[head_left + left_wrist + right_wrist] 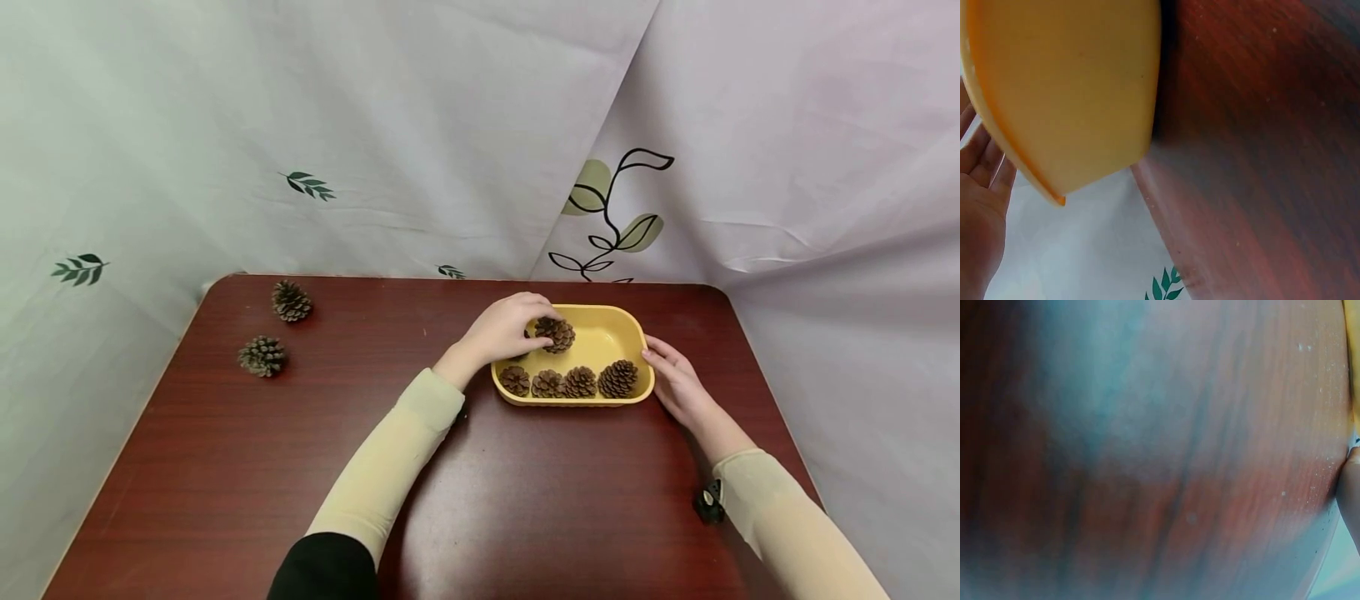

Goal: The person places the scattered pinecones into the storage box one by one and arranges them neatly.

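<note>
My left hand (512, 327) is over the left end of a yellow plastic container (607, 321), its thumb and fingers holding a brown pine cone (557, 334). Along the container's near side sit several pine cones (581, 382) in a row. Another cone is partly hidden under the left hand. My right hand (675, 382) holds the container's right end, thumb at the rim. The left wrist view has the container's outer wall (1066, 94) filling the upper left, with the left hand (982, 206) beside it. Only part of the right hand (1350, 494) shows at the right wrist view's edge.
Two more pine cones, one (291, 301) near the back edge and one (262, 357) closer in, lie at the left of the dark red wooden table (300, 467). Pale curtains (420, 150) with leaf prints hang behind and beside it.
</note>
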A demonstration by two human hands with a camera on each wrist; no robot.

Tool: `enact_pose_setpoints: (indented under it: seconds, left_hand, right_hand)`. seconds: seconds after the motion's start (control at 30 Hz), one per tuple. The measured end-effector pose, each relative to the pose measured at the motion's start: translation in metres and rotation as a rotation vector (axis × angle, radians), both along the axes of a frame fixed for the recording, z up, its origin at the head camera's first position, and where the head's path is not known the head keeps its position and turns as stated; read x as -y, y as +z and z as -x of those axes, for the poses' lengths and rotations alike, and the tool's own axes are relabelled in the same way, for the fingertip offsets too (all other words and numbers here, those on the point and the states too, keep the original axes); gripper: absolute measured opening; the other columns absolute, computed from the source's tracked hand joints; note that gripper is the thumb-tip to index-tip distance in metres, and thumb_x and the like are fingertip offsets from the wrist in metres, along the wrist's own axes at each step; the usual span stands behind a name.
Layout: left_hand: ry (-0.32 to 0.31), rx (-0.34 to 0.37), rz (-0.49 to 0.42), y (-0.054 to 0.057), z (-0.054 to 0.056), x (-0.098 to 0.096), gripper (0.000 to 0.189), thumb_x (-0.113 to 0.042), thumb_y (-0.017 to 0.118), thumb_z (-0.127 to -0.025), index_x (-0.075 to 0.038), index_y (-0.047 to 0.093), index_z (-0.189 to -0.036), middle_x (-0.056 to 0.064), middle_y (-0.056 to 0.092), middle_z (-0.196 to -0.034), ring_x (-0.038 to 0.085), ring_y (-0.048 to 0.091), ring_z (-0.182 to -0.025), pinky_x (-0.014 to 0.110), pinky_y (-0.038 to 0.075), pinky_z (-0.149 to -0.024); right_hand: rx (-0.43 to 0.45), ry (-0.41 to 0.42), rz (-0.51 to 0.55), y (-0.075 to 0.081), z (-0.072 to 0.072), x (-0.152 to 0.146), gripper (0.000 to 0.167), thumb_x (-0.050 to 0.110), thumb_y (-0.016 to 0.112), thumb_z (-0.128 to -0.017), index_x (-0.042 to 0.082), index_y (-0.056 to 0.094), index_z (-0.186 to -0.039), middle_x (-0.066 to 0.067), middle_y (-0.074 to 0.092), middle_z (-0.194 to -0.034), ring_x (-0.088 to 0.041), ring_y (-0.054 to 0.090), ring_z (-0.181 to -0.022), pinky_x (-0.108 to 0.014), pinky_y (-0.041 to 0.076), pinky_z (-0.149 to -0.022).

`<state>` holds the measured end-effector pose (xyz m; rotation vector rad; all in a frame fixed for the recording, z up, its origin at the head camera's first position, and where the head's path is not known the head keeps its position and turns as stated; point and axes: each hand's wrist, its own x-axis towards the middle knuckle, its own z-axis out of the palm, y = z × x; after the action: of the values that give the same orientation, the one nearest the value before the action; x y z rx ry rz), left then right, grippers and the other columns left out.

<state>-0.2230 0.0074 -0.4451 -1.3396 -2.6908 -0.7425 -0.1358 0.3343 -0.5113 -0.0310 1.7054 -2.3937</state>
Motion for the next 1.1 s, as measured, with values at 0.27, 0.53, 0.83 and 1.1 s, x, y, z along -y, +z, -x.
enact_pose_setpoints:
  seconds: [0.27, 0.53, 0.83, 1.1]
  left_hand:
    - [-0.014, 0.029, 0.06, -0.008, 0.0, -0.007, 0.039, -0.03, 0.08, -0.097, -0.017, 0.073, -0.133, 0.001, 0.072, -0.136, 0.02, 0.063, -0.134, 0.036, 0.047, -0.122]
    - [-0.042, 0.001, 0.102, -0.017, -0.001, -0.015, 0.037, -0.027, 0.081, -0.096, -0.014, 0.074, -0.13, 0.004, 0.073, -0.133, 0.02, 0.066, -0.13, 0.034, 0.049, -0.119]
    - [-0.046, 0.018, 0.126, -0.016, -0.003, -0.016, 0.034, -0.024, 0.081, -0.096, -0.013, 0.075, -0.128, 0.005, 0.072, -0.132, 0.021, 0.066, -0.129, 0.033, 0.05, -0.117]
    - [-0.041, 0.019, 0.145, -0.016, -0.002, -0.013, 0.034, -0.026, 0.08, -0.096, -0.014, 0.075, -0.128, 0.004, 0.072, -0.133, 0.021, 0.065, -0.13, 0.033, 0.049, -0.118]
  right_hand:
    - [-0.01, 0.006, 0.011, -0.001, 0.0, 0.0, 0.031, 0.003, 0.042, -0.113, 0.019, 0.064, -0.128, 0.009, 0.073, -0.122, -0.001, 0.068, -0.112, -0.015, 0.057, -0.095]
    - [-0.014, 0.006, 0.012, -0.001, 0.0, 0.0, 0.03, 0.003, 0.042, -0.112, 0.018, 0.064, -0.128, 0.009, 0.073, -0.122, -0.002, 0.068, -0.113, -0.015, 0.056, -0.095]
    - [-0.007, 0.001, 0.007, 0.0, 0.0, 0.0, 0.031, 0.003, 0.043, -0.112, 0.02, 0.065, -0.127, 0.009, 0.073, -0.122, -0.001, 0.068, -0.113, -0.015, 0.056, -0.095]
    - [-0.005, 0.002, 0.01, -0.001, 0.001, -0.001, 0.031, 0.004, 0.043, -0.112, 0.02, 0.065, -0.126, 0.01, 0.073, -0.122, -0.001, 0.068, -0.112, -0.015, 0.056, -0.095]
